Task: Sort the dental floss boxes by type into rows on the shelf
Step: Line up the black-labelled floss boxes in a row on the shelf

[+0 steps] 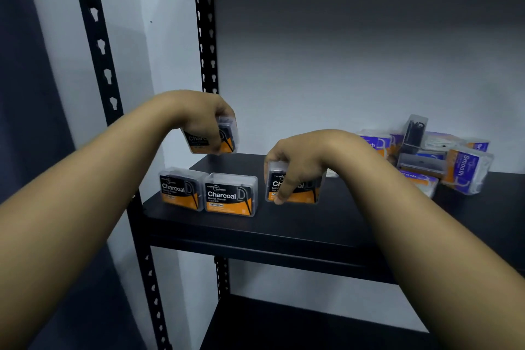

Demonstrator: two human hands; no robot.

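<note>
On the shelf (284,224), two upright boxes (208,192) read "Charcoal".

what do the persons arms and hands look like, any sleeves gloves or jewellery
Both forearms are bare all the way to the frame edge, with no sleeves in view. The left hand and right hand wear no gloves, and no rings, watch or wristband show on the sides facing the camera.

The shelf (312,224) is matte black, its posts (98,45) black with pale keyhole slots. The Charcoal boxes (230,195) are clear plastic with black-and-orange labels, white lettering. The Smooth boxes (463,169) show purple, orange and white. The wall (341,65) is pale grey.
</note>
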